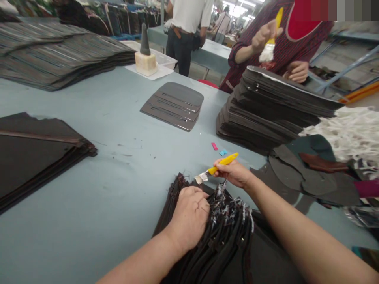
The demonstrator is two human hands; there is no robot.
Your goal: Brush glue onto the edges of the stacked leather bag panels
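Observation:
My right hand (232, 172) is closed round the yellow handle of a paintbrush (211, 170). Its pale, coated bristles are at the far edge of a bundle of black sewn pieces (233, 244). My left hand (192, 211) lies on that bundle, fingers curled over the pieces' edges and pressed together; the fingertips are partly hidden. Frayed threads with white smears (229, 209) stick up from the edges, to the right of my left hand. Just beyond the brush, a pink scrap (214, 146) and a blue scrap (223, 152) lie on the blue-grey table (124, 189).
Across the table, a co-worker's hand (263, 37) holds another yellow brush above a tall stack of dark panels (266, 106). Slotted dark pieces (174, 104) lie mid-table. More dark stacks (38, 148) stand left. A glue container (145, 63) stands at the back; offcuts (310, 177) lie right.

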